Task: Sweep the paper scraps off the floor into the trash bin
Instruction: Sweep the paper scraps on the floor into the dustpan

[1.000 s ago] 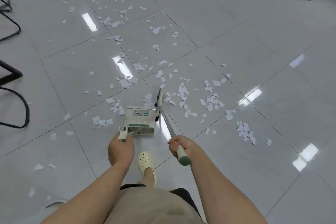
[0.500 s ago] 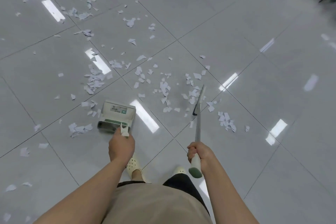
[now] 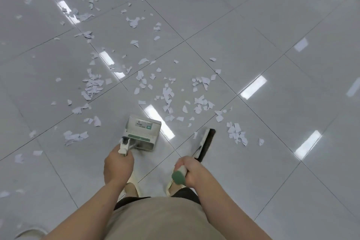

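**Broom head sitting between dustpan and the right-hand scrap cluster**

We are holding 2 tools. Our left hand [image 3: 118, 165] is wrapping the dustpan handle [image 3: 124, 145], fingers curled round it. Our right hand [image 3: 191, 171] is gripping the broom handle [image 3: 180, 175] just above its green end cap, fingers closed on the shaft.

The dustpan [image 3: 143, 132] is resting on the floor [image 3: 253, 25] directly ahead of the left hand, mouth seemingly facing away from us. The broom head [image 3: 206, 142] is sitting to the right of the pan, its long axis running up-right to down-left, roughly parallel to the pan's side wall, and apart from it.

The paper scraps [image 3: 167, 95] are lying mostly ahead of both tools, spreading up and left across several tiles. 1 tight cluster [image 3: 236, 133] is lying just right of the broom head, on the side away from the pan. Another loose pile [image 3: 75, 136] is lying left of the pan.

We are judging that the right hand is the nearer one for that right cluster: the bristles are needing to go past it, then drag left toward the pan mouth. Task is looking early, since most scraps are on the floor. Trash bin: not visible here.
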